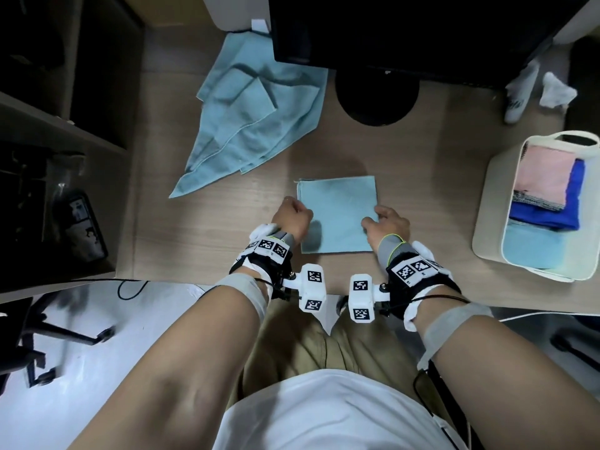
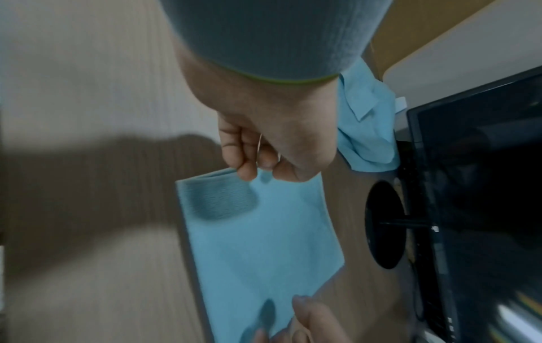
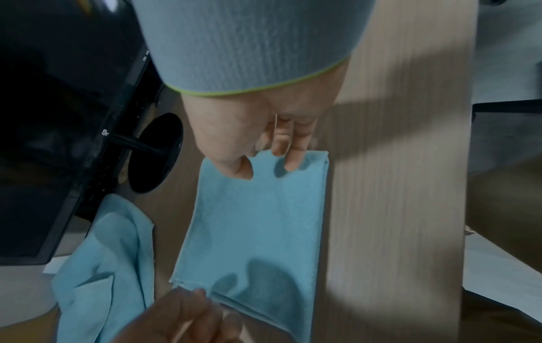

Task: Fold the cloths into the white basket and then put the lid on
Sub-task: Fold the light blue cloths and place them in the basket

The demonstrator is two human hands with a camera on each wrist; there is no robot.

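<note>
A light blue cloth (image 1: 337, 216) lies folded into a flat square on the wooden desk, straight in front of me. My left hand (image 1: 292, 212) is at its left edge, fingers curled into a loose fist (image 2: 258, 167) just above the cloth, with nothing in it. My right hand (image 1: 380, 219) is at the right edge, its thumb and fingers (image 3: 290, 160) pointing down at the cloth with their shadows right beneath them, and it grips nothing. The white basket (image 1: 487, 203) stands at the right and holds folded pink, dark blue and light blue cloths. No lid is in sight.
A heap of unfolded light blue cloths (image 1: 253, 108) lies at the back left of the desk. A black monitor (image 1: 406, 30) and its round base (image 1: 376, 95) stand behind the folded cloth. Crumpled white things (image 1: 552, 92) lie at the back right.
</note>
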